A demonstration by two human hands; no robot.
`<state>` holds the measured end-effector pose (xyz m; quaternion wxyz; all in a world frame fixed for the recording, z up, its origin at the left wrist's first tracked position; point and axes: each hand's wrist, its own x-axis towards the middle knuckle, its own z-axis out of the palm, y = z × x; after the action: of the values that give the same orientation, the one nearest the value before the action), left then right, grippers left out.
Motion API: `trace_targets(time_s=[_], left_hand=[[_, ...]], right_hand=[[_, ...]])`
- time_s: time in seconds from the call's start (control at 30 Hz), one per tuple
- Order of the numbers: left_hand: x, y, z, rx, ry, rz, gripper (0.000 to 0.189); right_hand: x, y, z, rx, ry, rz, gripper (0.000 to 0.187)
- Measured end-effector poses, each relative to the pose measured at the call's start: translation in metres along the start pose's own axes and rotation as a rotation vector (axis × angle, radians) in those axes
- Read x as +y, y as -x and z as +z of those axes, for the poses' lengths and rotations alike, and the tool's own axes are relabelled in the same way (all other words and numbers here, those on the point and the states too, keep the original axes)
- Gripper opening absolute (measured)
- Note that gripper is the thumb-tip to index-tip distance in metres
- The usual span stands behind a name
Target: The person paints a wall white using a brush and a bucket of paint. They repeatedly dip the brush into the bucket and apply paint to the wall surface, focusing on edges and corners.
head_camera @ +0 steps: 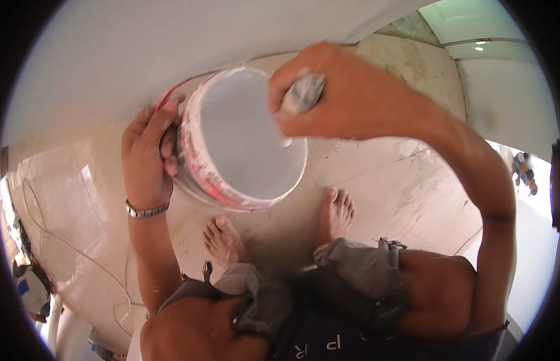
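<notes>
A plastic bucket, its rim smeared white and red, tilts in front of me with its mouth turned towards the right. The pale grey inside shows; whether it holds liquid I cannot tell. My left hand, below which a metal bracelet or watch band sits on the wrist, grips the bucket's left side near a thin red handle. Over the bucket's right rim, my right hand is closed around a whitish, paint-smeared tool handle. The tool's working end is hidden behind the hand.
A pale wall rises close beyond the bucket. My bare feet stand on the smeared floor. A cable winds over the floor at left. Another person is far right; a white and dark object lies far left.
</notes>
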<state>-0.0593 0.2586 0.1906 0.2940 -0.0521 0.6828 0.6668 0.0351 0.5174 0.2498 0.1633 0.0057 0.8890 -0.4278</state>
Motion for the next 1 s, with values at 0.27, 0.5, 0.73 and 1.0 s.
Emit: trace_targets(time_s=[0.27, 0.5, 0.73, 1.0], left_hand=[[-0.005, 0.002, 0.001, 0.015, -0.064, 0.009, 0.030], [-0.008, 0.003, -0.008, -0.016, 0.016, -0.004, 0.032], [-0.012, 0.003, -0.015, -0.042, 0.059, 0.005, 0.031], [-0.010, 0.013, -0.036, -0.068, 0.029, -0.016, 0.032]], right_hand=[[0.010, -0.001, 0.031, -0.043, -0.002, 0.008, 0.032], [-0.008, -0.010, 0.024, 0.035, 0.096, -0.101, 0.019], [0.003, -0.015, 0.038, -0.023, 0.145, -0.088, 0.021], [-0.026, -0.021, 0.040, -0.119, 0.022, 0.047, 0.021]])
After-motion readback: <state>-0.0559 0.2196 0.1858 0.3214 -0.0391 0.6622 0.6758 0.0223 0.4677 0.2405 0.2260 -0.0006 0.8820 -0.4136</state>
